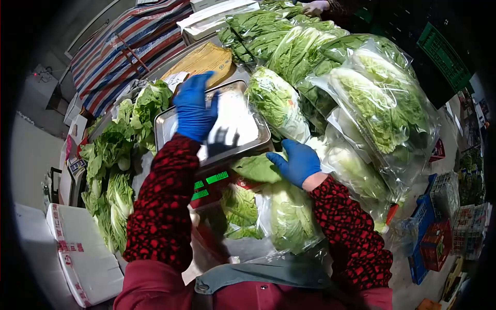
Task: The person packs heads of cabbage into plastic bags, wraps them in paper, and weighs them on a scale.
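Observation:
My left hand (194, 111), in a blue glove, is over the metal tray (161, 135) of a scale. Its fingers are spread with nothing in them, and its shadow falls on the tray. In front of the tray, my right hand (300, 164), also gloved, grips a loose green cabbage leaf (257, 169), the thumb lying across it. The undersides of its fingers are hidden. Below that hand is a napa cabbage (292, 217) in clear plastic, with another leafy piece (240, 209) beside it. The scale's green display (217, 177) shows between my arms.
Bagged napa cabbages (369, 98) are piled at right, and one wrapped cabbage (277, 101) touches the tray's side. Loose greens (116, 150) lie at left above a white foam box (77, 253). Brown cardboard (204, 62) lies behind the tray. Another person's gloved hand (315, 7) shows at the top.

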The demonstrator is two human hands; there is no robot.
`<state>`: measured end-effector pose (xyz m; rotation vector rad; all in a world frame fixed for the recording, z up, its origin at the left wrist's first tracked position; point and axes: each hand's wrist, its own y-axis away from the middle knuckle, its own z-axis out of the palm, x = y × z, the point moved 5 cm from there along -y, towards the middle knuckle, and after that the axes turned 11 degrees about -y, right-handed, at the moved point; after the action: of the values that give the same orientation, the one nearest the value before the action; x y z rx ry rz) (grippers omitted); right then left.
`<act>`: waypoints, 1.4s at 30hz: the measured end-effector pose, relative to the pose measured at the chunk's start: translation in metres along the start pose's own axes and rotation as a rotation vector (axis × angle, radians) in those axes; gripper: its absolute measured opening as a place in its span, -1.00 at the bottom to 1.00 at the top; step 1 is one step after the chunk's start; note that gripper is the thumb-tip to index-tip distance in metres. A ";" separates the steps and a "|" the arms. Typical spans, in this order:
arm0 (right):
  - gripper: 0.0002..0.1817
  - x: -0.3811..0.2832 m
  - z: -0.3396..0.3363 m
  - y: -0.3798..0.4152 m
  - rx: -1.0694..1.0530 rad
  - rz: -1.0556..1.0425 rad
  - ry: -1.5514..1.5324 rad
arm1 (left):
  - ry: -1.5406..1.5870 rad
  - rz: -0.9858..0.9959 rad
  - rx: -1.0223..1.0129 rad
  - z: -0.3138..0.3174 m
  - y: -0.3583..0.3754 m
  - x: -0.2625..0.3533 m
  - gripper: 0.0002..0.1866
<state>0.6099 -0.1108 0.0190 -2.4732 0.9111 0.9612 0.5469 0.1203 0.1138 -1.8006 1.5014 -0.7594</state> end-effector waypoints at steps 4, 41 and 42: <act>-0.12 0.006 0.030 -0.032 -0.313 0.250 -0.036 | 0.020 -0.970 -0.363 0.015 0.158 -0.239 -0.42; -0.56 0.038 0.116 -0.180 -0.158 -0.020 0.755 | 0.911 -1.623 -0.203 -0.056 0.304 -0.176 -0.41; -0.52 0.031 0.109 -0.174 -0.139 -0.048 0.671 | 1.052 -1.618 -0.211 -0.059 0.293 -0.168 -0.39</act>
<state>0.6915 0.0593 -0.0680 -2.9777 0.9830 0.1568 0.2967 0.2438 -0.0853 -2.7671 0.1015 -2.6264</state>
